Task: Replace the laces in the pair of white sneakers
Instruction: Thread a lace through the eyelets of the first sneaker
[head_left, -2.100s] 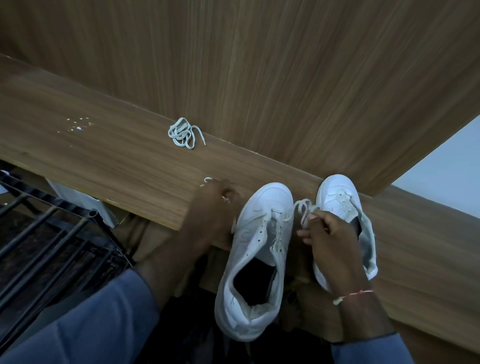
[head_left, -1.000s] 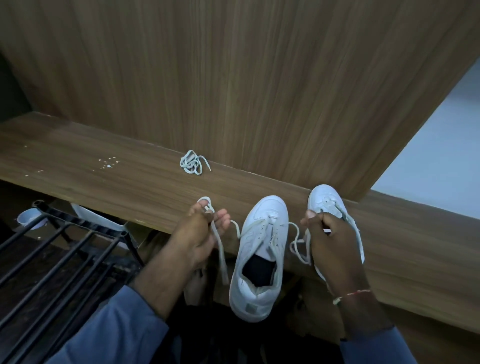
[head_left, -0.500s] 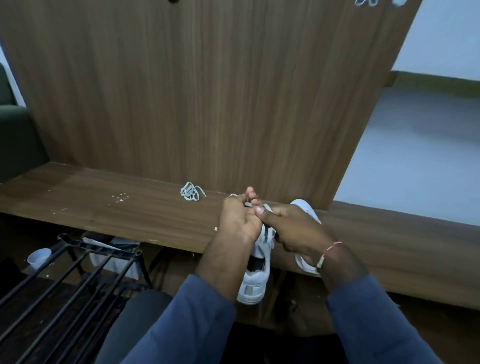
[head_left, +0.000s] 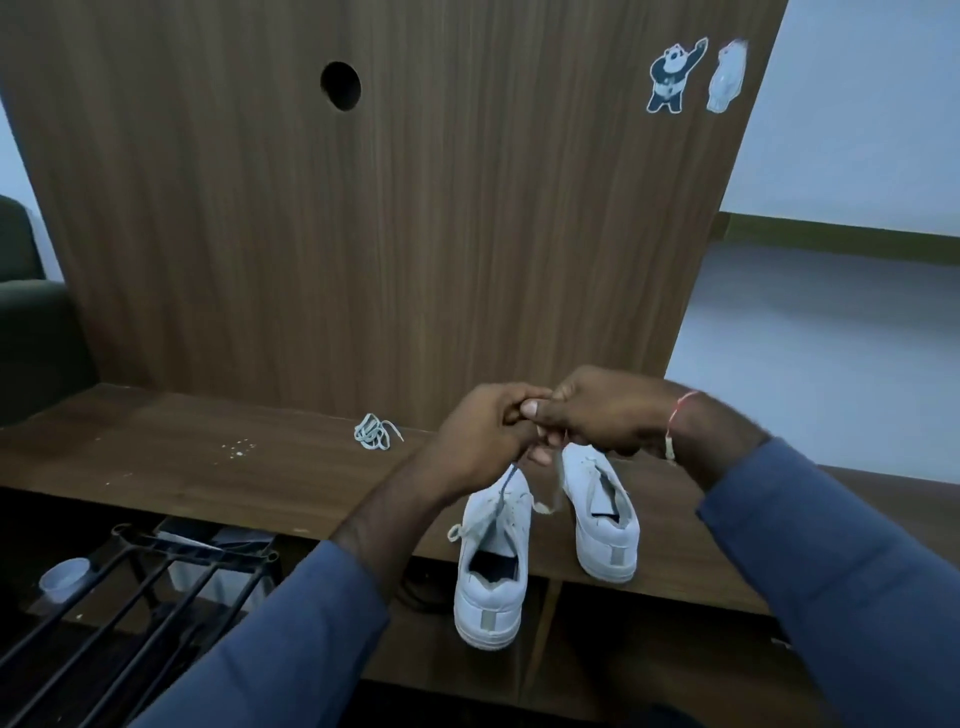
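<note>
Two white sneakers stand on the low wooden shelf (head_left: 156, 467), heels toward me. The left sneaker (head_left: 491, 561) overhangs the front edge; the right sneaker (head_left: 602, 514) sits beside it. My left hand (head_left: 483, 436) and my right hand (head_left: 597, 410) are raised together above the toes, fingers curled and touching each other. Both pinch the white lace (head_left: 506, 483) that runs down into the left sneaker's eyelets; a loop of it hangs at the shoe's side. A bundled spare lace (head_left: 374, 432) lies on the shelf to the left.
An upright wooden panel (head_left: 363, 234) with a round hole and two stickers rises behind the shelf. A black metal rack (head_left: 130, 582) and a small white cup (head_left: 65, 577) sit at the lower left. White crumbs dot the shelf.
My hands came from either side of the left sneaker, met above it and rose, pulling the lace ends up. The view has tilted upward, showing more of the panel.
</note>
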